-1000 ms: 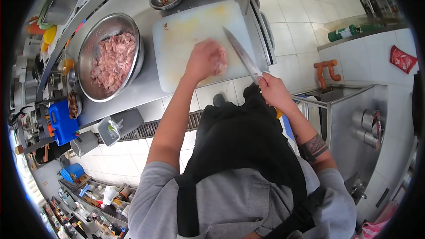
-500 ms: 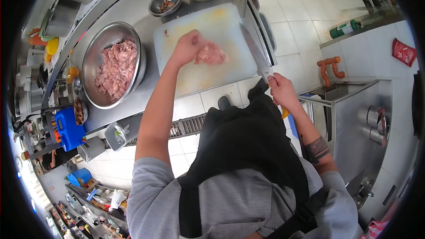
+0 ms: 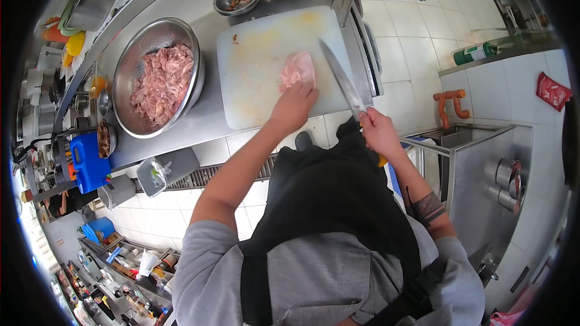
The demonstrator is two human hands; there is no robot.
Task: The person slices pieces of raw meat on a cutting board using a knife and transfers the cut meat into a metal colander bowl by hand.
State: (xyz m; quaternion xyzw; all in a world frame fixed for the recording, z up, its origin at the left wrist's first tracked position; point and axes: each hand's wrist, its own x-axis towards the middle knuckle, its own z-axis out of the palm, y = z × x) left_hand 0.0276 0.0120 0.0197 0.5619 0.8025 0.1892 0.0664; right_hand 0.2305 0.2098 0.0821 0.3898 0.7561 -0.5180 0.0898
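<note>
Resting on the near edge of a piece of raw meat [image 3: 298, 69], the left hand [image 3: 293, 107] may be pinching or only pressing it (I cannot tell which). The meat lies on the white cutting board [image 3: 252, 63], right of its middle. The right hand [image 3: 379, 130] is closed around the knife [image 3: 342, 76], its blade angled over the board's right side. Slick meat could slide under a loose hold, and a leftward stroke could then nick the left hand.
</note>
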